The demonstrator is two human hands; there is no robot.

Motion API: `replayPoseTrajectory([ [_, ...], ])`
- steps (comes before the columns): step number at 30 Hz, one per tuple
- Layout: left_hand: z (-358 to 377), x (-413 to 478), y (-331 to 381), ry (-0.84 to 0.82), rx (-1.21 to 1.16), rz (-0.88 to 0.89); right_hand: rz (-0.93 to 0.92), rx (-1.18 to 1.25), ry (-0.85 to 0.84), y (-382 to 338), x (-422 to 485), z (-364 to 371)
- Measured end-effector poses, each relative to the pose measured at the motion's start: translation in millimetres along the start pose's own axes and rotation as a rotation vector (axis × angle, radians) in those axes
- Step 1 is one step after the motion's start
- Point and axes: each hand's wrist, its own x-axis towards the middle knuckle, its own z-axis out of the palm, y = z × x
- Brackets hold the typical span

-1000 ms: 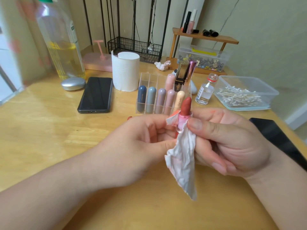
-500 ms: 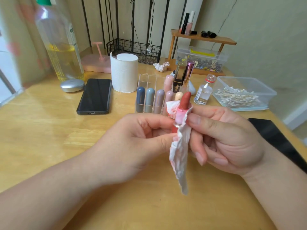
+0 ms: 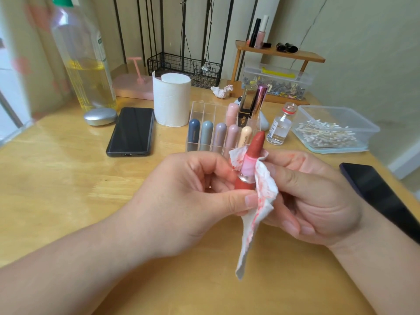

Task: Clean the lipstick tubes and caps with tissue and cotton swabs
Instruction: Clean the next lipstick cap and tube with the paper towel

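Observation:
An uncapped lipstick (image 3: 251, 159) with a red bullet, pink collar and red base stands upright between both hands above the table. My left hand (image 3: 181, 201) grips its red base with thumb and fingers. My right hand (image 3: 311, 196) holds a white tissue (image 3: 261, 201) stained red, wrapped against the right side of the collar; the tissue's tail hangs down. A clear organiser (image 3: 204, 110) behind holds several capped lipsticks (image 3: 219, 136). A plastic tub of cotton swabs (image 3: 329, 133) sits at the right.
A tissue roll (image 3: 171, 98), a black phone (image 3: 131, 130), a silver lid (image 3: 100, 115) and a large bottle of yellow liquid (image 3: 86, 64) stand at the back left. A small glass bottle (image 3: 280, 127), a crumpled tissue (image 3: 221, 90), a wooden shelf (image 3: 279, 53) and a dark device (image 3: 381, 194) are at the right.
The tissue has shifted round the lipstick collar and now shows more red stains. My right fingers have moved along the tube; the left hand keeps its grip on the base.

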Motion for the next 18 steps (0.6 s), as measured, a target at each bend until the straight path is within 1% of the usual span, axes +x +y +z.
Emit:
replayPoseTrajectory([
  [3,-3.1,0.1,-1.1,0.046,0.084,-0.021,-0.008,-0.001,-0.015,1.5,0.1,1.6],
  [7,-4.2,1.0,-3.9,0.063,0.103,-0.033,0.004,-0.030,-0.008,1.5,1.1,2.2],
  [8,-5.5,1.7,-4.8,0.039,0.105,-0.041,0.004,-0.044,-0.004,1.5,1.3,2.9],
  [9,-5.9,2.5,-3.9,-0.022,0.094,-0.049,0.001,-0.055,0.001,1.4,1.3,3.6],
  [11,-5.6,2.3,-0.7,-0.190,0.028,-0.069,-0.018,-0.076,0.004,0.9,1.0,4.5],
  [14,-5.4,1.4,1.5,-0.303,-0.117,-0.119,-0.021,-0.024,0.011,-1.3,1.2,1.3],
  [16,-4.6,1.7,-2.1,-0.305,-0.114,-0.117,-0.015,0.022,0.007,-1.8,1.4,-0.7],
  [18,-3.1,1.5,-4.7,-0.218,-0.077,-0.081,-0.022,0.026,0.014,-0.5,0.6,-2.4],
])
